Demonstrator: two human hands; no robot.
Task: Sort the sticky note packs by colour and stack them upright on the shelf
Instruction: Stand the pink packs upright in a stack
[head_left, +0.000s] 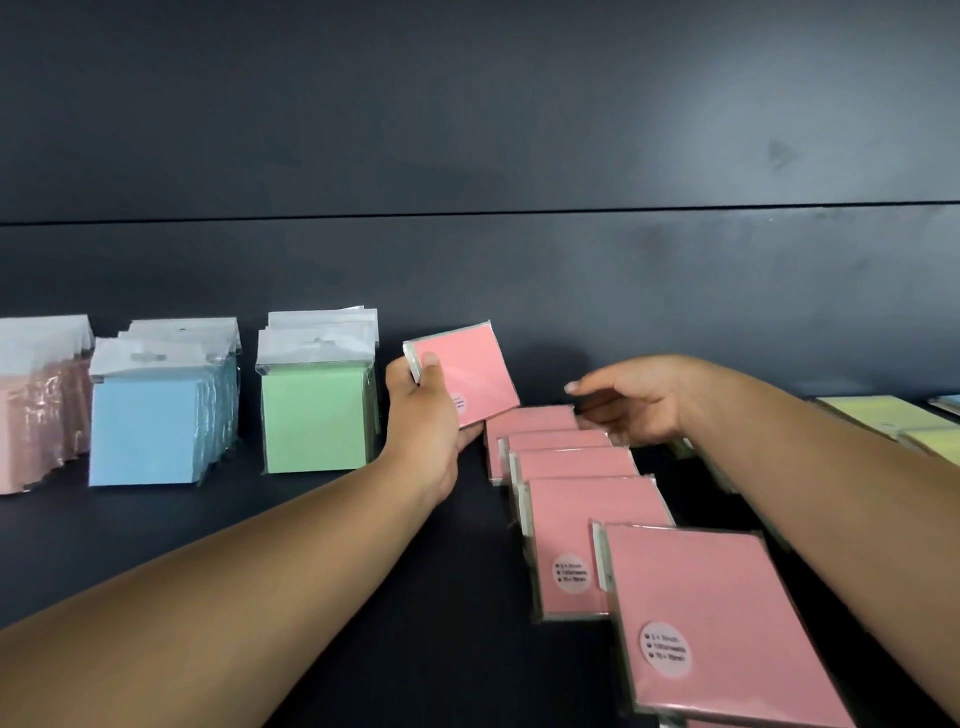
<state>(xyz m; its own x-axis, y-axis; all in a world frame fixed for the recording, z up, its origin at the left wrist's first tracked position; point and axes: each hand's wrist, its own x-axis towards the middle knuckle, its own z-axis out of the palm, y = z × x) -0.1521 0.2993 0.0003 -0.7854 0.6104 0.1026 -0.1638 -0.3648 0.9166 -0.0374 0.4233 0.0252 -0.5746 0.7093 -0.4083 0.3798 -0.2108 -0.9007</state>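
My left hand (423, 410) grips a pink sticky note pack (475, 371), held tilted above the dark shelf (363, 597) just right of the green row. My right hand (631, 400) hovers with loosely curved fingers over the far end of a line of several pink packs (571, 462) lying flat and overlapping. The nearest of these flat pink packs (711, 618) shows a round white label. Upright rows stand at the left: green packs (314, 423), blue packs (150, 428) and pale pink packs (36, 415).
Yellow-green packs (883, 415) lie flat at the far right beyond my right forearm. A dark back wall (519, 156) rises behind the shelf. Bare shelf surface shows between the green row and the flat pink line.
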